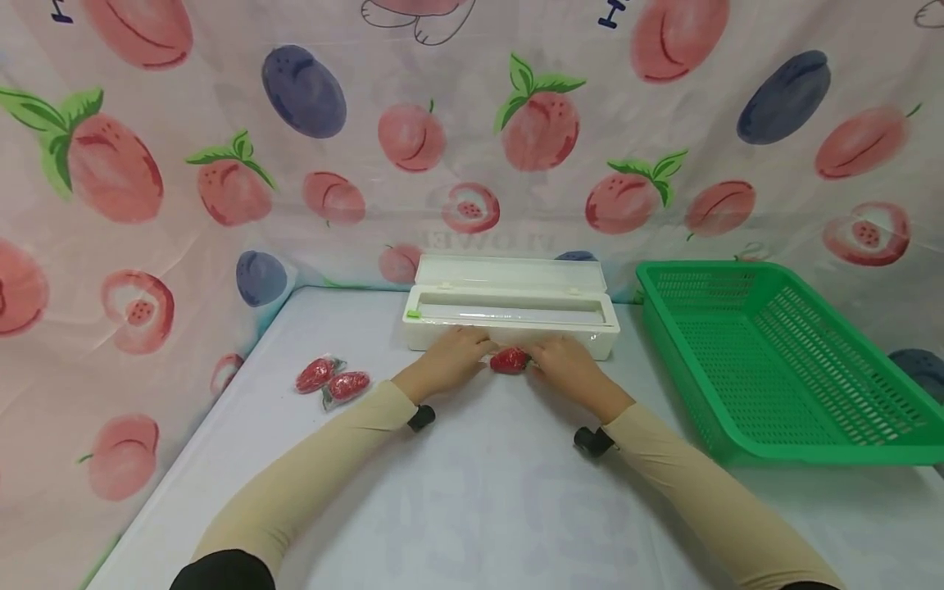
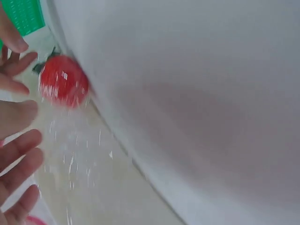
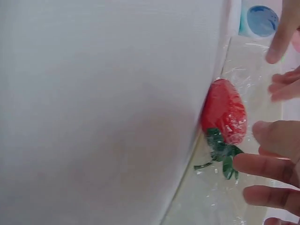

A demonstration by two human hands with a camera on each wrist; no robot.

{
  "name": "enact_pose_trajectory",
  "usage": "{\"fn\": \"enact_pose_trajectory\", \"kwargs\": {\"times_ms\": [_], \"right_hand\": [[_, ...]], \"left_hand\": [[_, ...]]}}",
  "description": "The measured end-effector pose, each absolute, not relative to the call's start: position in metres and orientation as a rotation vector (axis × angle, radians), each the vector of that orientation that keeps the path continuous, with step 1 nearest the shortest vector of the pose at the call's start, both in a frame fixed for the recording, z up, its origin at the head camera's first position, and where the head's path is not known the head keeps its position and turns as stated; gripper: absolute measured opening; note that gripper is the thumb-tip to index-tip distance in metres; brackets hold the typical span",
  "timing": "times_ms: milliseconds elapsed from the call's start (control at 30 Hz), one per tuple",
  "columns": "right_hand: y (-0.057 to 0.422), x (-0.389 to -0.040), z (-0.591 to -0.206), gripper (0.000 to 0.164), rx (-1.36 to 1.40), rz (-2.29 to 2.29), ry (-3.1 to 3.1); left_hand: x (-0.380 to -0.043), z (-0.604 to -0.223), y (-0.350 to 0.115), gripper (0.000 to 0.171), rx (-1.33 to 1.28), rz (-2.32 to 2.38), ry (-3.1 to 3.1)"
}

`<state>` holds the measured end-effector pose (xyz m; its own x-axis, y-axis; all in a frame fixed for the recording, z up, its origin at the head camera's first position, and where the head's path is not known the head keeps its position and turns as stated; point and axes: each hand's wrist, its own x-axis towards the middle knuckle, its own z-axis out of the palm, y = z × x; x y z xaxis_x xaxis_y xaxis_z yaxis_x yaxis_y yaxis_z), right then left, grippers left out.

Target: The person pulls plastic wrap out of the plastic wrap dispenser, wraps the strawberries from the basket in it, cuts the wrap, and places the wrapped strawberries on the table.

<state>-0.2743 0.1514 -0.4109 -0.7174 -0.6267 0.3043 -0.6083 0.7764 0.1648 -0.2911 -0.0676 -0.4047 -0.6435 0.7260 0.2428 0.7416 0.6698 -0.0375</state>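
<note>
A red strawberry (image 1: 509, 360) with green leaves lies against the front of a white cling film dispenser (image 1: 509, 337), clear film over it. My left hand (image 1: 456, 354) is just left of it and my right hand (image 1: 566, 365) just right. In the left wrist view the fingers of the left hand (image 2: 18, 161) are spread and apart from the strawberry (image 2: 64, 82). The right wrist view has the right hand (image 3: 276, 164) beside the leaves of the strawberry (image 3: 225, 112), its fingers separated; whether they touch the film, I cannot tell.
Two film-wrapped strawberries (image 1: 332, 381) lie on the white-covered table (image 1: 501, 492) to the left. A large green plastic basket (image 1: 708, 401) stands at the right. The dispenser's lid (image 1: 509, 273) is raised, and a fruit-printed cloth (image 1: 442, 82) hangs behind.
</note>
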Motion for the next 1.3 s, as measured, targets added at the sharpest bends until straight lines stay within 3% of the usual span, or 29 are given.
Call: {"fn": "enact_pose_trajectory", "kwargs": {"times_ms": [167, 500, 1000, 1300], "right_hand": [[0.146, -0.279, -0.405, 0.025, 0.982, -0.032, -2.505], [0.106, -0.303, -0.388, 0.027, 1.113, -0.049, -2.329], [0.030, -0.324, -0.400, 0.041, 1.242, -0.107, -2.269], [0.015, -0.328, -0.410, 0.049, 1.213, -0.141, -2.308]], "left_hand": [[-0.298, -0.391, -0.098, 0.022, -1.072, -0.130, -2.555], [-0.326, -0.379, -0.153, 0.037, -0.874, -0.209, -2.597], [-0.340, -0.394, -0.164, 0.024, -0.831, -0.368, -2.712], [-0.344, -0.397, -0.165, 0.029, -0.843, -0.307, -2.719]]}}
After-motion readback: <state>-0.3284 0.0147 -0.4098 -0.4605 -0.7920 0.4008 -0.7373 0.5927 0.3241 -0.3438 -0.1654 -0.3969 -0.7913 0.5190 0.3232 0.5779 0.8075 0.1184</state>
